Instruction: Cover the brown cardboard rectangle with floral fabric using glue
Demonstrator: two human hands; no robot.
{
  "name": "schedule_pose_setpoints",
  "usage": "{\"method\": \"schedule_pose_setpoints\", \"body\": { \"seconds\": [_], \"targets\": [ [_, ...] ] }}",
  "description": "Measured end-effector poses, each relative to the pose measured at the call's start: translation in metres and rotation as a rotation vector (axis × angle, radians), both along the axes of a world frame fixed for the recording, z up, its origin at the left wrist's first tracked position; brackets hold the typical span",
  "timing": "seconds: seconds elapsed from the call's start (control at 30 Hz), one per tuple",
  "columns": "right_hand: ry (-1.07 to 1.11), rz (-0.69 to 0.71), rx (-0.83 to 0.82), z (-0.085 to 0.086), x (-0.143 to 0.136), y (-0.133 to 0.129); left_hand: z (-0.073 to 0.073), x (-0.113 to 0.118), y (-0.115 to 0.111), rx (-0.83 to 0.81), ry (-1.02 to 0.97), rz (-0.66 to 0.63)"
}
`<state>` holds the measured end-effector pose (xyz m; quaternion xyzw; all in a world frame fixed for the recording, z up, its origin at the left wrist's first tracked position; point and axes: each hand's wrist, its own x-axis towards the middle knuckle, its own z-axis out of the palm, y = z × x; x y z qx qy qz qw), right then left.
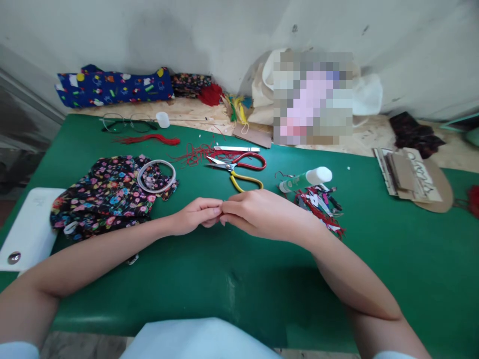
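My left hand (199, 213) and my right hand (258, 214) meet fingertip to fingertip over the middle of the green table mat (194, 279). Both are closed in a pinch, and whatever lies between the fingers is hidden. Just beyond them are scissors (235, 167) with one red and one yellow handle, blades spread and pointing left. Cut red threads (198, 153) and a slim white tool (237, 148) lie behind the scissors. To the left is black floral fabric (108, 194) with a pale ring (139, 177) on it. A glue stick (299, 182) lies right of the scissors.
Thread and fabric scraps (322, 207) lie by the glue stick. A white power bank-like slab (30, 229) is at the left edge. Eyeglasses (129, 123), a white cap (162, 119) and a red tassel (157, 139) sit at the back left; cardboard pieces (434, 192) at the right.
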<state>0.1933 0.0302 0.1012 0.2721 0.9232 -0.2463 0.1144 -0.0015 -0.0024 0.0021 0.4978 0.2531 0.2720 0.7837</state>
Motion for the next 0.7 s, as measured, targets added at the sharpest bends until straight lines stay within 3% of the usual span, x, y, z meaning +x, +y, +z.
{"method": "schedule_pose_setpoints", "body": {
  "seconds": [0.33,0.53,0.7],
  "targets": [
    [0.043,-0.005,-0.037,-0.002,0.003,0.004,0.0,0.0,0.001,-0.079,-0.033,0.038],
    [-0.07,-0.071,0.007,0.006,0.009,0.001,0.001,0.003,0.002,-0.121,-0.053,0.086],
    [-0.145,-0.151,0.029,0.003,0.01,-0.001,0.0,0.004,0.001,-0.123,-0.114,0.136]
  ]
}}
